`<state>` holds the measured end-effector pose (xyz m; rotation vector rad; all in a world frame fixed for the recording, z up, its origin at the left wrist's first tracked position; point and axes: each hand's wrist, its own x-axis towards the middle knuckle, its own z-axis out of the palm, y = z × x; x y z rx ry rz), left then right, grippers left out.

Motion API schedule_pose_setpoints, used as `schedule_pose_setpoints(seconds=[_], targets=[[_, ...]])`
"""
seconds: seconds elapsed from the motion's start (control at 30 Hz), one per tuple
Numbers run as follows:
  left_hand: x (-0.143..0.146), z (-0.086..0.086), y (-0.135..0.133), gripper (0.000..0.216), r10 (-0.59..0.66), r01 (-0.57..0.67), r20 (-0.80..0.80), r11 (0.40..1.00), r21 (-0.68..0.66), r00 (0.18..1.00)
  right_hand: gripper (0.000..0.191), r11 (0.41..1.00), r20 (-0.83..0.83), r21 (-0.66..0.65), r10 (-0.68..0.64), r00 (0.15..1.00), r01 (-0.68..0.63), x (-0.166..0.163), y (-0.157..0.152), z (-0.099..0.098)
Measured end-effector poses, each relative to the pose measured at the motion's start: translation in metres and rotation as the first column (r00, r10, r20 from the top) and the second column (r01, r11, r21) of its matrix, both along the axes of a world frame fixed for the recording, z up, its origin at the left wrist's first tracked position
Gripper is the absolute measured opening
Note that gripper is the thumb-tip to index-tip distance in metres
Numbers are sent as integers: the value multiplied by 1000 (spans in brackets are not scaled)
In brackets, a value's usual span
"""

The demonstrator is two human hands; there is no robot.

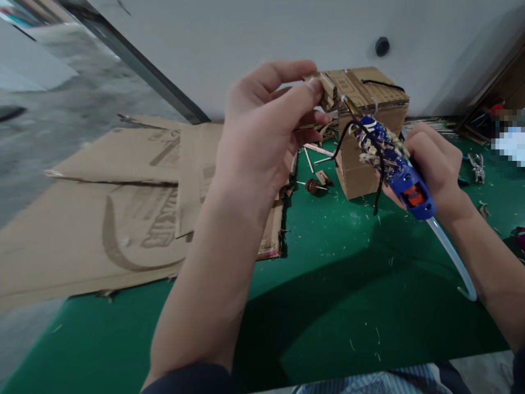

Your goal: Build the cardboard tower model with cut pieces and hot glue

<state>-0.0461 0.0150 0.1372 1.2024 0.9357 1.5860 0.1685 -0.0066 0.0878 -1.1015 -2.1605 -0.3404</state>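
Though littered, green table (348, 262), box (361, 164) near wall (254, 33)

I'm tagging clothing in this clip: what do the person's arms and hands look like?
Left hand and right hand are ungloved, no rings or watch visible. Forearms are uncovered; a dark navy left sleeve begins near the elbow, and a dark right sleeve edge shows.

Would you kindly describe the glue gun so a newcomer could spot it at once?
On the green table, find the upright cardboard box. At its right edge, the right hand holds the glue gun: blue among brown cardboard, crusted with scraps, a clear stick trailing behind.
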Motion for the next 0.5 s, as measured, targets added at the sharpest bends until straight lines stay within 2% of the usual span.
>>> schedule_pose_setpoints(seconds=[0.13, 0.27, 0.5], targets=[[0, -1, -1, 7, -29, 29, -20, 1000, -1, 999, 33, 993, -28, 83, 88, 996, -85, -1, 2, 0], [0, 0, -1, 7, -37, 37, -33, 999, -2, 999, 35, 999, 16, 46, 12, 1000, -13, 0, 3, -1], [1, 0, -2, 7, -45, 44, -37, 999, -5, 998, 34, 1000, 32, 23, 1, 999, -2, 2, 3, -2]])
